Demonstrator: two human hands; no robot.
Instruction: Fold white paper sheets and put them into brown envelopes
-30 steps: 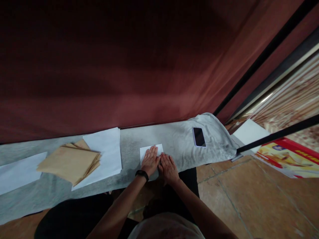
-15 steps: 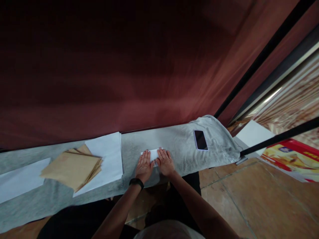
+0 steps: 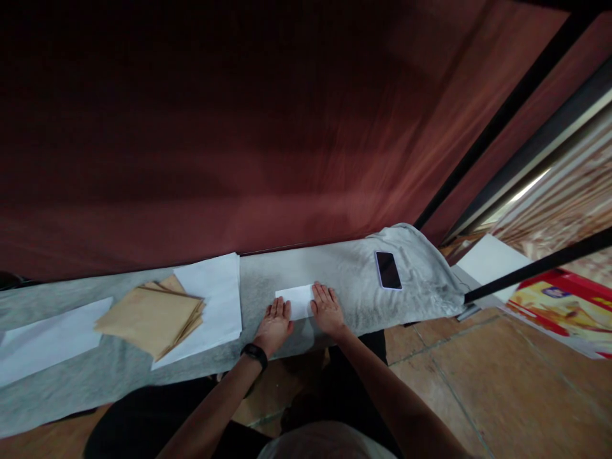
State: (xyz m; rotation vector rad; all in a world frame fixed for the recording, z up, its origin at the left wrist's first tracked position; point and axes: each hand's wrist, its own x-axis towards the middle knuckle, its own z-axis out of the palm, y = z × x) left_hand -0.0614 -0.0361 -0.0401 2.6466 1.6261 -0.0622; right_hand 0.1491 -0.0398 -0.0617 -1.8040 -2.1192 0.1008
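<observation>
A small white folded paper (image 3: pixel 297 301) lies flat on the grey cloth in front of me. My left hand (image 3: pixel 274 326), with a black band on its wrist, rests at the paper's left edge, fingers stretched out. On the opposite edge lies my right hand (image 3: pixel 327 308), its fingers flat and its fingertips over the paper's right side. Neither hand grips anything. To the left, a stack of brown paper envelopes (image 3: pixel 148 319) sits partly on top of larger white sheets (image 3: pixel 224 299).
A grey cloth (image 3: pixel 268 271) covers the narrow bench. A phone (image 3: pixel 389 270) lies to the right, and another white sheet (image 3: pixel 52 341) at the far left. Dark red fabric (image 3: pixel 287 159) rises behind. Black bars and a red-yellow box (image 3: pixel 564 306) are at the right.
My hands have moved apart from the middle of the folded paper to its two side edges, uncovering more of it. The view has shifted slightly.
</observation>
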